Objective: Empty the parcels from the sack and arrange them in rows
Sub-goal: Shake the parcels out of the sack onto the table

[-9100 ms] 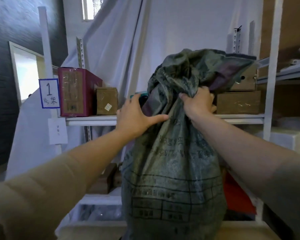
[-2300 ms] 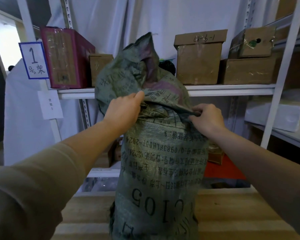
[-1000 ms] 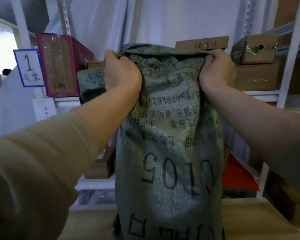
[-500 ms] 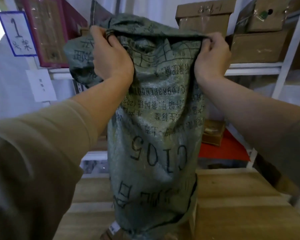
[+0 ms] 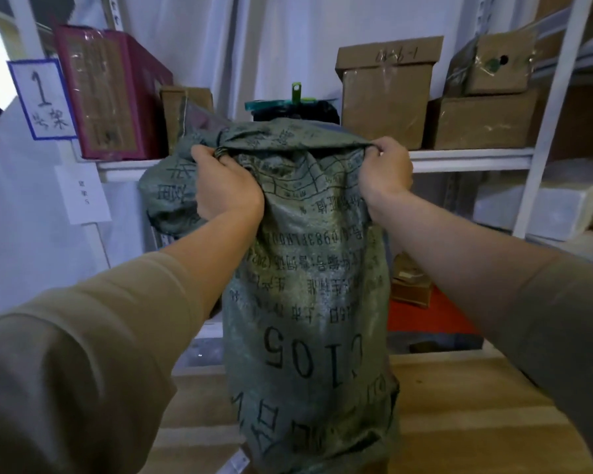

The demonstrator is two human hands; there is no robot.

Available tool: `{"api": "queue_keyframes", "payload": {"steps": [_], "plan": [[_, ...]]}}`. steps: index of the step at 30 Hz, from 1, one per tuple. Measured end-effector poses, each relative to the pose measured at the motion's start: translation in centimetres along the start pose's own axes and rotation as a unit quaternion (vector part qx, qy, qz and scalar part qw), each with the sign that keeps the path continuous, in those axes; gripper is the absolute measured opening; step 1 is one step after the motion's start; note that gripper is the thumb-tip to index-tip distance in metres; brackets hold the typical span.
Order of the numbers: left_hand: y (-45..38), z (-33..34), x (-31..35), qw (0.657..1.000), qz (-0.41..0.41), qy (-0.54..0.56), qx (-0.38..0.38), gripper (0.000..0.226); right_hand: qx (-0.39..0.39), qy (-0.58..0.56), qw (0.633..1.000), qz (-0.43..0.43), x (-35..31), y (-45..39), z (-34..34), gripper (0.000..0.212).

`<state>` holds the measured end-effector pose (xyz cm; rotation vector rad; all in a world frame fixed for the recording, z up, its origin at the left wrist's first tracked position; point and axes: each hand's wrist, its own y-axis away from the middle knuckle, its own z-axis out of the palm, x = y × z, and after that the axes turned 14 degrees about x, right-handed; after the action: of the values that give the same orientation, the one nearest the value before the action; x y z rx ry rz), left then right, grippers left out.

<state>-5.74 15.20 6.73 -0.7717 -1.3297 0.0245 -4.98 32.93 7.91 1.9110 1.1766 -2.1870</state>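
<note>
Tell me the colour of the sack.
Grey-green woven sack with black printing, per the head view.

Wooden table (image 5: 466, 415) under the upright green sack (image 5: 308, 336), a white-labelled parcel corner (image 5: 237, 462) at its base

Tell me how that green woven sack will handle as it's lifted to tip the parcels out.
The sack looks floppy: its top bunches and folds where the left hand and right hand grip it. It is probably heavy, since the body hangs full and bulging. The woven cloth seems to give decent grip.
</note>
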Motion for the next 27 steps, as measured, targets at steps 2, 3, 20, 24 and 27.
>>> {"api": "queue_keyframes", "payload": {"steps": [2,3,20,24,27], "plan": [[-0.2,0.2,1.3,1.0,-0.012,0.026,0.007,0.022,0.006,-0.02,1.0,0.004,-1.0,-1.0,0.1,0.024],[-0.3,0.3,2.0,0.999,-0.017,0.041,0.013,0.021,0.011,-0.035,0.999,0.004,-1.6,-1.5,0.1,0.024],[1.1,1.7,9.2,0.984,0.026,0.171,0.054,0.009,0.154,-0.163,0.973,-0.053,-5.2,-6.7,-2.2,0.028],[1.4,2.5,6.9,0.996,0.011,0.091,-0.012,0.023,0.09,-0.091,0.988,-0.086,-3.2,-5.8,-2.6,0.024],[1.0,2.5,5.5,0.998,0.006,0.036,-0.045,0.027,0.046,-0.082,0.993,-0.073,-2.0,-5.1,-2.8,0.024]]}}
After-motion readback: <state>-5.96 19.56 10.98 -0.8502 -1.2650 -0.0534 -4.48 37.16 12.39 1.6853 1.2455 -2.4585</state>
